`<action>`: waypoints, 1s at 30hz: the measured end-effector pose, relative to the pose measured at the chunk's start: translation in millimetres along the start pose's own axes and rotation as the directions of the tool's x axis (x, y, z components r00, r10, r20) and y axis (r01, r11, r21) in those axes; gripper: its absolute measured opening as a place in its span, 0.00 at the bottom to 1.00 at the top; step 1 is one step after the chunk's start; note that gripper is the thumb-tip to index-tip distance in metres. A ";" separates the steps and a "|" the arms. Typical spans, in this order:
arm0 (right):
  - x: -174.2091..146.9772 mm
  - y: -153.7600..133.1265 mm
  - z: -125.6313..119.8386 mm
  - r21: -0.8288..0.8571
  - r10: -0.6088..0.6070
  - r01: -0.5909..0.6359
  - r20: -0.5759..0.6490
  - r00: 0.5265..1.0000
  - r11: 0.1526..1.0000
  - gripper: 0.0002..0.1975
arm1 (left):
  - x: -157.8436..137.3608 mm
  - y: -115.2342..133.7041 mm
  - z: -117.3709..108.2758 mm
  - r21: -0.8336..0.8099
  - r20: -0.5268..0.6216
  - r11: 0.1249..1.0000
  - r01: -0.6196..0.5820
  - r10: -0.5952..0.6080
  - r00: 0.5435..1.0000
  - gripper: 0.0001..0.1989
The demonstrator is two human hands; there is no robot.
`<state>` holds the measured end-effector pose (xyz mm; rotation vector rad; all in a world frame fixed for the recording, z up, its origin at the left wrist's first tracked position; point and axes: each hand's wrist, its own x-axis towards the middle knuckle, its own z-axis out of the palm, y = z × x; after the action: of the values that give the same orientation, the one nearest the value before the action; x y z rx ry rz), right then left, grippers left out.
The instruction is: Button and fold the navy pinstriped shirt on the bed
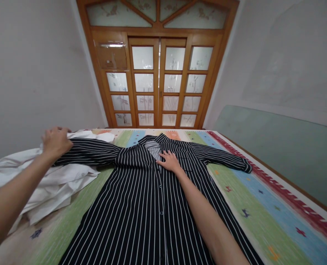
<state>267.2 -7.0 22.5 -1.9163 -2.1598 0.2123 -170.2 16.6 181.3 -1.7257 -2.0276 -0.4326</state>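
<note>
Big wooden doors [173,71] with glass squares stand at 12 o'clock. A bright cover [243,198] with stripes and little shapes spreads across the bottom, from 8 round to 4 o'clock. A pale green board [276,140] stands at 3 o'clock. The black shirt with white stripes [133,191] lies on the cover, front up, from the middle down to 6 o'clock. One sleeve points to 9 o'clock, the other between 3 and 4. White cloth [58,187] lies crumpled at 8 o'clock, partly under the sleeve. The left hand [55,140] is at 9 o'clock, by that sleeve's end, fingers bent; I cannot tell if they grip it. The right hand [169,161] rests just below the middle, fingers loosely spread on the shirt by its collar, pinching nothing. Small round buttons [160,186] run toward 6 o'clock.
</note>
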 end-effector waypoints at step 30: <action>1.2 -2.1 6.1 -0.025 0.005 -0.006 -0.051 0.999 1.000 0.33 | -31.8 293.3 142.1 -0.651 0.109 0.712 -0.263 0.431 0.896 0.31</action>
<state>263.4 -5.7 17.3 -1.9206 -2.1345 0.1362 104.3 111.9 30.2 -2.6370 -1.7414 -0.8636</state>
